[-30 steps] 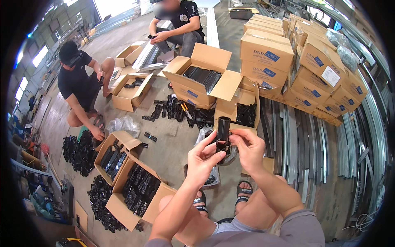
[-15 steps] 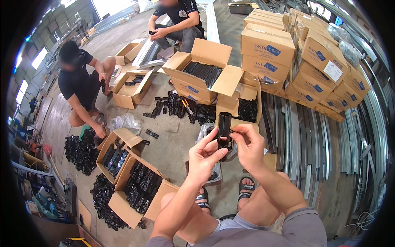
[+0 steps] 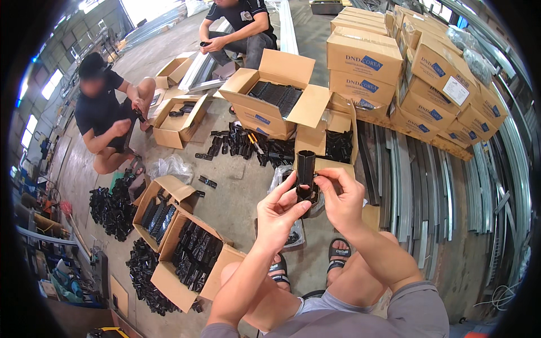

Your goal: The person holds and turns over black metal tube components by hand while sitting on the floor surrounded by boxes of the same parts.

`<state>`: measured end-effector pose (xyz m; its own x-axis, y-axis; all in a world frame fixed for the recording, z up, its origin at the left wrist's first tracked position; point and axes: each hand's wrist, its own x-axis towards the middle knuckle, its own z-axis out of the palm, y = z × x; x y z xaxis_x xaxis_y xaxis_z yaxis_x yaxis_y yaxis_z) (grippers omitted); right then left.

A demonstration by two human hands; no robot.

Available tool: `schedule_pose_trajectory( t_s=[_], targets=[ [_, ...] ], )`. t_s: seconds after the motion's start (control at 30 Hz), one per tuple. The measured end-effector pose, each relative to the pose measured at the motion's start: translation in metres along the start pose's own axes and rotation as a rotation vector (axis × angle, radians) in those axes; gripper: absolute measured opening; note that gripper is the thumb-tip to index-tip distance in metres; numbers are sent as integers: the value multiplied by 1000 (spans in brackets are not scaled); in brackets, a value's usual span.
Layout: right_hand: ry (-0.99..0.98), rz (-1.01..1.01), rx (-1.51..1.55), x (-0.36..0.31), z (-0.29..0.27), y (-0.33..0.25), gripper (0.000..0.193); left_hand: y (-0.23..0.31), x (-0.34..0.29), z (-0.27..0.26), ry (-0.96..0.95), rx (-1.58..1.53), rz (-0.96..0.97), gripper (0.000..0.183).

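Upright in front of me is a glossy black tubular bracket (image 3: 306, 169), open at its top end. My left hand (image 3: 280, 217) grips it low on the left, thumb across its lower part and fingers behind. Thumb and forefinger of my right hand (image 3: 340, 197) are pinched at its right side; whatever small piece lies between them is too small to make out. Just beyond is an open carton (image 3: 313, 141) with more black parts (image 3: 339, 146). A clear plastic bag (image 3: 295, 234) with small dark pieces lies partly hidden below my hands.
Lower left, two open cartons (image 3: 160, 260) hold black parts beside loose heaps (image 3: 147, 276). A tall open carton (image 3: 265, 115) stands ahead. Stacked cartons (image 3: 363, 62) and long metal profiles (image 3: 417, 191) lie to the right. Two people (image 3: 107, 107) crouch or sit across from me, handling black parts.
My hands keep their hold on the bracket, with barely any shift. The person at left has lifted a hand from the black heap toward the body. The view has tilted slightly.
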<state>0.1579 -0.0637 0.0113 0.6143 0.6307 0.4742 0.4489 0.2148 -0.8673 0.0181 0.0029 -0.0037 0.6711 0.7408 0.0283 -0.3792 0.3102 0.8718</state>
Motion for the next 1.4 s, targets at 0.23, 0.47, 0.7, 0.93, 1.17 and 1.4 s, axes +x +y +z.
schedule_pose_trajectory(
  t_s=[0.23,0.47,0.7,0.93,1.17,1.4],
  targets=[
    [-76,-30,-5,0,2,0,14,0,-1,-1,11,31,-7,69],
    [-86,-48,-126,2,-3,-2,16,0,-1,4,-23,39,11,67],
    [-179,25,-140,6,-8,-5,24,-1,-2,3,-29,56,27,69],
    [-287,-210,-246,13,-16,-10,22,3,0,1,-12,31,-8,69],
    [-388,-147,-205,15,-20,-7,17,6,-2,-2,-22,12,-35,67],
    [-233,-210,-283,14,-19,-9,10,10,2,7,8,37,-100,69]
  ],
)
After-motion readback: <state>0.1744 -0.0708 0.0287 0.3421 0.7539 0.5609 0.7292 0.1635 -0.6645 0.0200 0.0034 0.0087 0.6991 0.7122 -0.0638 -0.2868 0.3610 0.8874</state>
